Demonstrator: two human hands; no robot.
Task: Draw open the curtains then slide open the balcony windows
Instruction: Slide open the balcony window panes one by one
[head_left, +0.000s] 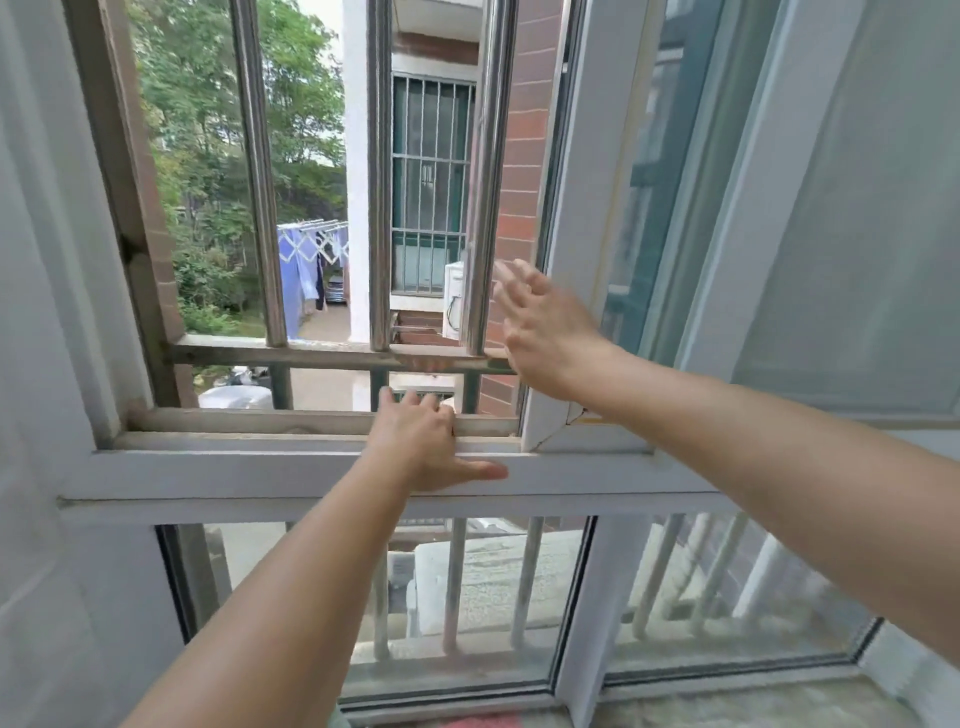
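The white sliding window sash (582, 249) stands pushed to the right, leaving the left half of the window open to the outside. My right hand (545, 327) is spread flat with fingers apart at the sash's left edge. My left hand (423, 441) rests on the white lower window track (260, 470), fingers curled over its far lip and thumb stretched along the front. A pale curtain (47, 364) hangs drawn aside at the far left.
Steel security bars (379, 182) and a horizontal rail (311, 356) stand just outside the opening. Fixed glass panes (467, 597) fill the frame below the track. A second pane (857, 234) is on the right. Trees and a brick building lie beyond.
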